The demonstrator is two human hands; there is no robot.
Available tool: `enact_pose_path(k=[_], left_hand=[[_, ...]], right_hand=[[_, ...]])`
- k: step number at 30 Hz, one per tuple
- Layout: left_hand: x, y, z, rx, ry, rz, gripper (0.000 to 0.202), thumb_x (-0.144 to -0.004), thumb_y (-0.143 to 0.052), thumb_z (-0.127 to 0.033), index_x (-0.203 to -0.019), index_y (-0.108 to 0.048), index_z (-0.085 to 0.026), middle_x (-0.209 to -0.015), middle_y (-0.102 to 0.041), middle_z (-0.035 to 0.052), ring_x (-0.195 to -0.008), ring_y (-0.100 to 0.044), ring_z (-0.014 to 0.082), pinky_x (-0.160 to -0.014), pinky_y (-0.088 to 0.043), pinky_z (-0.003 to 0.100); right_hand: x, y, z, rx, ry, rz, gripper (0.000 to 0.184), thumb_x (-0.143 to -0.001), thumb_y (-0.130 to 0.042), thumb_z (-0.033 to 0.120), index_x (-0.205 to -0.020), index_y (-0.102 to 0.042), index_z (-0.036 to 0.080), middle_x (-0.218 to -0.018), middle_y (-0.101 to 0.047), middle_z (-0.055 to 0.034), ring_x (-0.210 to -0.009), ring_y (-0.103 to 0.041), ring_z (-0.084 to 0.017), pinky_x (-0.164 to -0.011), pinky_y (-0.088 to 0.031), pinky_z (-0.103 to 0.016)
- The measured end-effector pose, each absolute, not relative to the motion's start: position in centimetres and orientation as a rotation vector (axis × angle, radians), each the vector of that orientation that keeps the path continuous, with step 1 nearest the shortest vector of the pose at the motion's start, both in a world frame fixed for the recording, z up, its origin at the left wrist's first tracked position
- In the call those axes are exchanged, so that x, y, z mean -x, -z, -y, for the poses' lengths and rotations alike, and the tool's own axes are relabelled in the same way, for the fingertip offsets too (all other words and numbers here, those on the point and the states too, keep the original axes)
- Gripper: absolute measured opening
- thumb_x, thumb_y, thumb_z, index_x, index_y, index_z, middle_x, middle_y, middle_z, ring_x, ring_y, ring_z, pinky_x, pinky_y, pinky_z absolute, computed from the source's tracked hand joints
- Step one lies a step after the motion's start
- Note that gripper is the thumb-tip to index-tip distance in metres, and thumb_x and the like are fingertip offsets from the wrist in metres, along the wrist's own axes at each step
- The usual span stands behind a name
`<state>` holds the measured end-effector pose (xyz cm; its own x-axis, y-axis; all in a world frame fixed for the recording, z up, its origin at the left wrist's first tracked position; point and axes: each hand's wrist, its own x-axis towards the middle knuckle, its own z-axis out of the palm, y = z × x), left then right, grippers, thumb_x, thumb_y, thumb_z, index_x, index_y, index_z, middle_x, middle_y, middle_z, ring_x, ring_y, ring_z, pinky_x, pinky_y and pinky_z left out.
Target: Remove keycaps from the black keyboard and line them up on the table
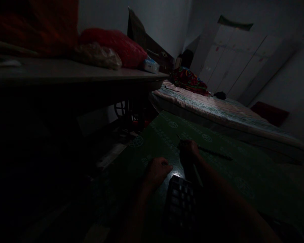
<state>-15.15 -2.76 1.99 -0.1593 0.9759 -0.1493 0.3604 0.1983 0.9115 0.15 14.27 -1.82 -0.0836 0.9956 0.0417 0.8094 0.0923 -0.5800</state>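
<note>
The room is very dark. My left hand (157,171) rests on a green printed sheet (218,168) spread on the floor, its fingers curled into a loose fist; nothing shows in it. My right hand (189,151) lies farther out on the sheet, closed round the end of a long thin dark stick (214,153) that runs to the right across the sheet. A dark gridded object (180,202) lies on the sheet just in front of my wrists, between my forearms.
A table (73,72) stands at the left with a red bag (116,45), a clear plastic bag (98,55) and a small box (150,64). A mattress (225,114) with bundled cloth (188,79) lies behind the sheet. White cupboards (233,64) line the far wall.
</note>
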Motion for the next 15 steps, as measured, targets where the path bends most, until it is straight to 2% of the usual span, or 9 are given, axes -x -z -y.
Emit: enact_pose_path(k=[9,15], left_hand=[[15.01,-2.36,2.83,-1.263,-0.939,-1.681,0.022,-0.063,-0.053,-0.028,-0.076,-0.061,-0.011,-0.060,-0.059,0.0015,-0.056,-0.053,0.0142,-0.051,-0.037,0.023],[15.17,-2.42,2.81,-1.303,-0.899,-1.687,0.024,-0.064,-0.053,-0.030,-0.076,-0.062,-0.011,-0.061,-0.058,0.0016,-0.058,-0.053,0.0145,-0.052,-0.037,0.023]], right_hand=[[0.05,1.54,-13.89,1.774,-0.576,1.946,0.036,-0.064,-0.063,0.035,-0.097,-0.067,0.022,-0.090,-0.068,-0.0053,-0.076,-0.062,-0.020,-0.056,-0.043,-0.023],[0.11,1.69,-13.95,1.736,-0.604,1.933,0.027,-0.068,-0.059,0.030,-0.091,-0.068,0.020,-0.081,-0.068,-0.0045,-0.071,-0.062,-0.018,-0.056,-0.043,-0.022]])
